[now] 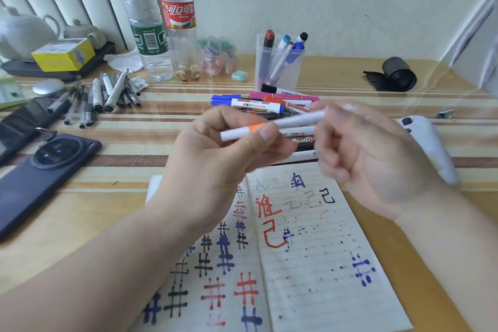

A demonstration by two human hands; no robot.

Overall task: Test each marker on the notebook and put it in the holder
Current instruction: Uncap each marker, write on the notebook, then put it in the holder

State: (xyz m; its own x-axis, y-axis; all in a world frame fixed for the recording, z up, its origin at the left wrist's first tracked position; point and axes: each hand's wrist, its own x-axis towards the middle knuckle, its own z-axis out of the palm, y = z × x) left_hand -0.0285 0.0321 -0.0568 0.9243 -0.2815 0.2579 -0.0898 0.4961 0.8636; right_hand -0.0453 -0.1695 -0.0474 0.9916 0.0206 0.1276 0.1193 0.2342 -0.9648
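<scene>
- The marker [291, 122], white with an orange band, is held level in the air just above the far edge of the notebook [310, 250], clear of the page.
- The left hand [229, 148] has its fingers [265, 133] clamped round the marker's left end. The right hand [358, 159] is motion-blurred, but its fingers appear curled and pinching the opposite end, probably the cap.
- Judged step: uncapping, ahead of a test stroke on the open page.
- Risk: a stiff cap coming free with a jerk could flick ink over the notebook or the bench [107, 197]; the page already shows splatter dots.
- Risk: a dropped cap could roll into the pile of markers [269, 104] just beyond the notebook and get lost among them.
- The holder [277, 67], behind that pile and farther from the notebook, stands tall and looks light. A careless reach over the pile could tip it.
</scene>
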